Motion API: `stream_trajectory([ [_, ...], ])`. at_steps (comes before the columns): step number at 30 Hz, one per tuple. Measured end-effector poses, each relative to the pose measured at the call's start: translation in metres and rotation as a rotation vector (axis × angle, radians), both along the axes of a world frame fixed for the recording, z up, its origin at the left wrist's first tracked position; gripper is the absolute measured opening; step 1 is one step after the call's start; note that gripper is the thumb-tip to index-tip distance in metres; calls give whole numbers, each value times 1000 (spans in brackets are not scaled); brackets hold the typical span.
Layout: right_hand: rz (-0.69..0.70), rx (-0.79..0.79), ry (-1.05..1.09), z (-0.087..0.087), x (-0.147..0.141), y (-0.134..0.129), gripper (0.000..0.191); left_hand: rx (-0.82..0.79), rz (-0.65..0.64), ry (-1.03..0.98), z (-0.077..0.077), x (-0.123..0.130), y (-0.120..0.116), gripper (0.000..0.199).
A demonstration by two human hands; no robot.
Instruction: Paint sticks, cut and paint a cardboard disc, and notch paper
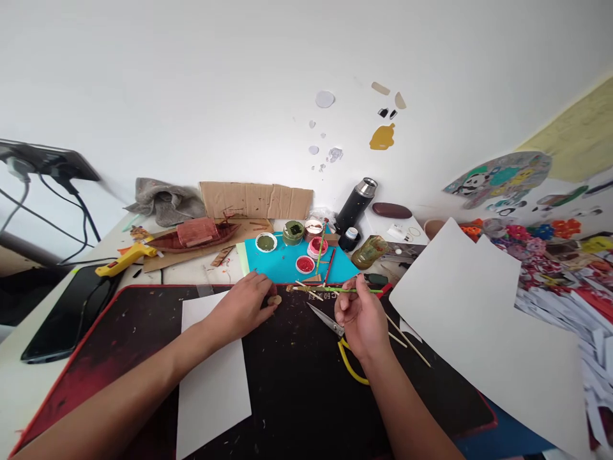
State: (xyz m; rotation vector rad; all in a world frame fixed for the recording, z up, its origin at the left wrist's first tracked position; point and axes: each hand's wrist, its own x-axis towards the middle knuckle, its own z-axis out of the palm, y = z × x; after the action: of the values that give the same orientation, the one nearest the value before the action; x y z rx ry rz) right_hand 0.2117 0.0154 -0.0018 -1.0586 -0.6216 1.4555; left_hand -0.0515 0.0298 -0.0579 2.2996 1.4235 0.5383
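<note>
My left hand reaches over the top of a white sheet, its fingers closed by a small round tan piece. My right hand is turned palm up, with a green-handled paintbrush between thumb and fingers, its bristles pointing left. Yellow-handled scissors lie on the black mat, partly under my right hand. Beyond the hands, open pots of green paint and red paint stand on a blue sheet.
At the back left are a reddish model boat and a yellow glue gun. A black flask leans near the wall. Large white sheets cover the right side; a phone lies at the left.
</note>
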Motion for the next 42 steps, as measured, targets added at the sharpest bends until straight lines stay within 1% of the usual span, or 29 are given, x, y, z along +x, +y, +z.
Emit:
stream_trajectory([
  [4, -3, -2, -72, -3, 4, -1, 60, -11, -15, -14, -9, 1, 0, 10],
  [7, 10, -7, -110, -6, 5, -2, 61, -21, -8, -25, -12, -5, -3, 19],
  [12, 23, 22, -158, -11, 1, -3, 62, -40, 17, -21, -10, -10, -7, 17],
  [19, 68, 77, -282, -16, -3, -7, 61, -49, 20, -29, -10, -7, -5, 13],
  [26, 133, 109, -350, -21, -12, -9, 57, -27, 19, -47, -11, -4, -6, 11],
  [35, 166, 126, -419, -26, -17, -10, 63, -12, 22, -42, -13, -3, -6, 12],
  [39, 162, 129, -444, -28, -17, -11, 64, -5, 25, -39, -13, -3, -7, 11],
  [42, 127, 127, -462, -27, -13, -11, 62, 1, 32, -43, -14, -3, -7, 11],
])
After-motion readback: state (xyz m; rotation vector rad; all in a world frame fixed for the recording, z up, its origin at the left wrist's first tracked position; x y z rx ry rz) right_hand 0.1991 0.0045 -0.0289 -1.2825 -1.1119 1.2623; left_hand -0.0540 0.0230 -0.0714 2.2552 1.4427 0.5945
